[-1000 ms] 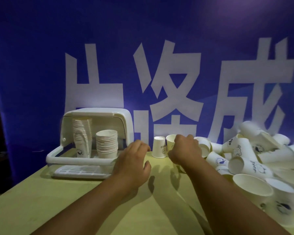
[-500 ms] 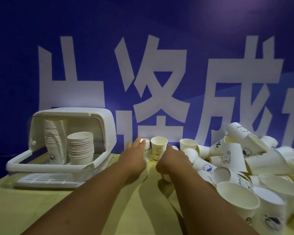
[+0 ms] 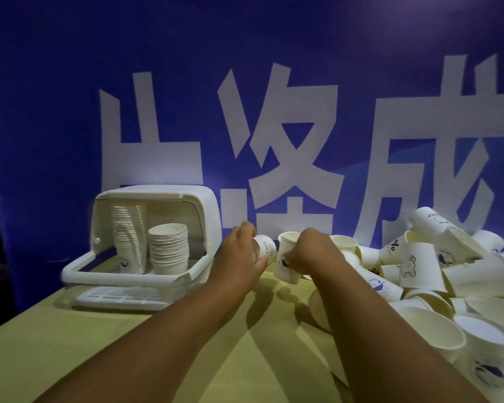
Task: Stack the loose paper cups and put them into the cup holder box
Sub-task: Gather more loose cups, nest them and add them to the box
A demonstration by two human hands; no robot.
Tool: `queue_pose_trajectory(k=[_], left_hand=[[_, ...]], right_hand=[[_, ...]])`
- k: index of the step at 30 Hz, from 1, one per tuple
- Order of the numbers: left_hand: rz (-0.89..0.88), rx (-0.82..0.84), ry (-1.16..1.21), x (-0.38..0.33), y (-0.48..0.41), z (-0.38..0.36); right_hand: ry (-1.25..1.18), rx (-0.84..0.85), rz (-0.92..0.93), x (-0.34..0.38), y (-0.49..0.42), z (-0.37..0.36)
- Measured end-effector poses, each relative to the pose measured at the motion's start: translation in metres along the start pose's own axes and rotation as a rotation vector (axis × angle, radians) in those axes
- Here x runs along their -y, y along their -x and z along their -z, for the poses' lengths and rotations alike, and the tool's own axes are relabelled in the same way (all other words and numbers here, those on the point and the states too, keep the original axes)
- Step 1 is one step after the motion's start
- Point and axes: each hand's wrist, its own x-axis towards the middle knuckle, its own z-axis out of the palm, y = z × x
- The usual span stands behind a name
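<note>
My left hand (image 3: 240, 258) grips a white paper cup (image 3: 266, 248) tipped on its side, its bottom pointing right. Right beside it, my right hand (image 3: 310, 254) holds a second white cup (image 3: 287, 261) upright and slightly tilted, lifted just off the table. The two cups are close together, almost touching. The white cup holder box (image 3: 99, 258) stands at the left with its lid swung up; inside are a tall stack of cups (image 3: 128, 239) and a shorter stack (image 3: 168, 248).
A big heap of loose paper cups (image 3: 419, 263) covers the right side of the yellow-green table (image 3: 70, 344). More cups (image 3: 437, 335) lie near my right forearm. A blue banner with large white characters (image 3: 274, 141) hangs right behind the table.
Both hands reached the cups standing at the back, closed on one each and lifted them; the left cup has tipped sideways. My view swung left, then back.
</note>
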Motion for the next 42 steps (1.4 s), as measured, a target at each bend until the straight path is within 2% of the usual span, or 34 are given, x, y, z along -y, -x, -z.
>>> queue_pose_trajectory(k=[6, 12, 17, 22, 26, 31, 37, 40, 42], left_hand=[[0.074, -0.169, 0.146, 0.001, 0.029, 0.072], [0.145, -0.279, 0.352, 0.032, 0.045, 0.096], [0.047, -0.361, 0.473, 0.055, 0.04, 0.117], [0.087, -0.474, 0.355, 0.082, 0.029, 0.131], [0.028, -0.566, 0.214, 0.106, 0.019, 0.129], [-0.022, -0.463, 0.12, 0.116, 0.016, 0.122], [0.033, -0.354, -0.046, 0.112, 0.015, 0.13], [0.098, -0.183, -0.123, 0.114, 0.016, 0.129], [0.132, -0.061, -0.045, 0.111, 0.019, 0.125]], right_hand=[[-0.118, -0.069, 0.163, 0.024, 0.01, 0.008], [-0.401, -0.099, 0.392, 0.045, 0.034, 0.012], [-0.608, -0.187, 0.454, 0.067, 0.051, 0.014], [-0.67, -0.149, 0.48, 0.104, 0.048, 0.012], [-0.69, -0.154, 0.441, 0.117, 0.041, 0.002], [-0.625, -0.218, 0.427, 0.112, 0.032, -0.008], [-0.633, -0.261, 0.484, 0.115, 0.033, -0.014], [-0.684, -0.28, 0.516, 0.121, 0.036, -0.019], [-0.702, -0.267, 0.538, 0.124, 0.04, -0.022]])
